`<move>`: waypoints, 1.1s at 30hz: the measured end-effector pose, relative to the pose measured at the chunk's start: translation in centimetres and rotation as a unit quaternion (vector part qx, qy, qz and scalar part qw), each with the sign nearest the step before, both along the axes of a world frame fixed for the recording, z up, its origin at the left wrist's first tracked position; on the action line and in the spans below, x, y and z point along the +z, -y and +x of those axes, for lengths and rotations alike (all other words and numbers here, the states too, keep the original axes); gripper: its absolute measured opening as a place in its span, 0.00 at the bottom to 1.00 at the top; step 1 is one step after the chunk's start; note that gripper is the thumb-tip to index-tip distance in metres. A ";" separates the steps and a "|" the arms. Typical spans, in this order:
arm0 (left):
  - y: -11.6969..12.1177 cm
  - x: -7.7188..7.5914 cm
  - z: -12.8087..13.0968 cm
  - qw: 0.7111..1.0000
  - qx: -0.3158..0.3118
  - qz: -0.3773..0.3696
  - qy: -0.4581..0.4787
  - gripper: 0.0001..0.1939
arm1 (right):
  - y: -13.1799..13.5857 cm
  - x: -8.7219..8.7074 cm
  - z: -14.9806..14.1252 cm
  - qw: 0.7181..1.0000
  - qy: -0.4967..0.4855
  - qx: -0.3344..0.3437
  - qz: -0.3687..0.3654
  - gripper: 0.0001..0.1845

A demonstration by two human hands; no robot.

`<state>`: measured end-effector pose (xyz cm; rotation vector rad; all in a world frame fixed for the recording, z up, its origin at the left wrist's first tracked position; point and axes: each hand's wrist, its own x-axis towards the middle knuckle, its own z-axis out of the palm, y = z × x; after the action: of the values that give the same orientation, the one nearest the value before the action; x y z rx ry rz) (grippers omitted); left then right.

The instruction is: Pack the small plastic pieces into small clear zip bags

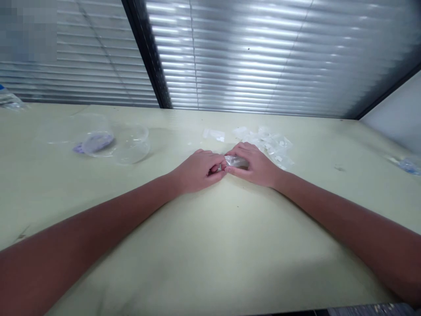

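Clear, shiny plastic makes up the small packet (237,161), which is in the middle of the clock, low over the pale table (210,245). The left hand (200,171) pinches its nine o'clock end with curled fingers. The right hand (255,166) holds the three o'clock side, with its thumb near you and its fingers on the far side, so a bit of packet shows in the gap. The two hands' fingertips meet or nearly meet; I cannot tell which. What is inside the packet is too blurry to tell.

From the packet, little white slips (214,134) lie near eleven o'clock. A messy pile of see-through scraps (274,145) lies at one to two o'clock, just beside the right hand. Well away, between nine and ten o'clock, are round clear plastic pieces (131,147) and something purple (98,141). A crinkly bag (410,166) with blue on it sits far off at three o'clock. Silvery blinds (237,57) stand behind the table at twelve o'clock.
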<state>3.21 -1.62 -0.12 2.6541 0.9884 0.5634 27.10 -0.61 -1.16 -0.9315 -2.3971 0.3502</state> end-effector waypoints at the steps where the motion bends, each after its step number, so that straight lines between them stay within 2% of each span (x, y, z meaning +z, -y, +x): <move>1: 0.0 0.0 0.0 1.000 -0.001 -0.001 0.001 0.11 | 0.0 0.0 0.0 1.000 -0.001 0.000 0.000 0.16; 26: -0.1 0.0 0.2 1.000 -0.002 0.011 -0.003 0.08 | 0.0 0.1 0.1 1.000 0.007 -0.007 0.001 0.15; 33: -0.1 0.2 0.4 1.000 -0.002 0.006 0.001 0.09 | 0.0 0.2 0.4 1.000 0.021 -0.010 -0.006 0.19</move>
<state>3.63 -1.55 0.06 2.6656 0.9813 0.5741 27.47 -0.61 -0.92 -0.9773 -2.4249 0.3409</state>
